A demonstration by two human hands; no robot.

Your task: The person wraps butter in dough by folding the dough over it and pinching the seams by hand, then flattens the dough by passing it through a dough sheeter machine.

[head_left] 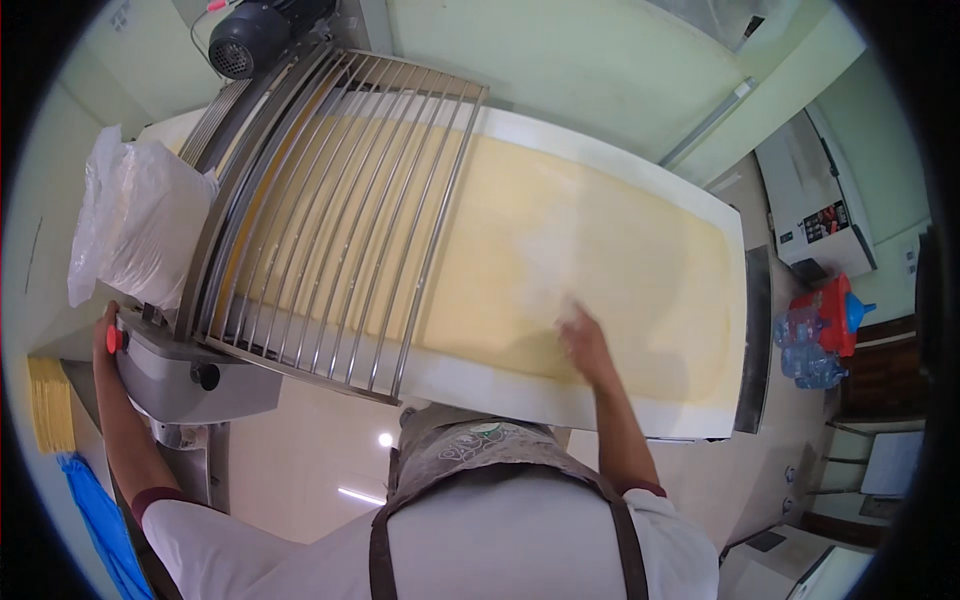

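Observation:
A long sheet of pale yellow dough (pixel 480 250) lies on a white belt (pixel 650 420) of a metal sheeting machine (pixel 240 385). A barred steel guard (pixel 390 250) covers its left part. My left hand (pixel 108 330) rests at the machine's left side, beside a red button (pixel 117 339) and above a black knob (pixel 205 376); its fingers are mostly hidden. Above the dough, right of the guard, my right hand (pixel 585 342) is smeared by motion, near a whitish powdery patch (pixel 545 255); whether it holds anything is unclear.
A plastic sack (pixel 135 225) sits on the machine below a dark motor (pixel 245 45). Stacked yellow items (pixel 50 400) and blue plastic (pixel 100 510) are at lower left. At right stand water bottles (pixel 815 355), a red container (pixel 835 300) and a white appliance (pixel 810 190).

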